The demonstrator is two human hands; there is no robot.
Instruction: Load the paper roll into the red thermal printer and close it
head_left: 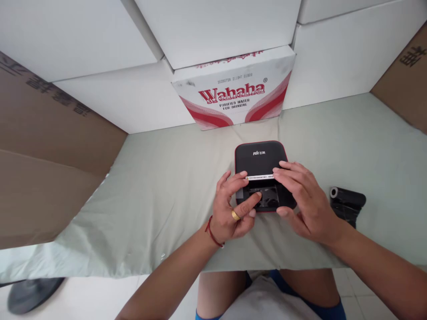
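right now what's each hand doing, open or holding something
left hand: open, fingertips on the black device, gripping nothing
right hand: open, laid flat over the same device

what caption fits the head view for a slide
Left hand and right hand on a small black device on a cloth-covered table.
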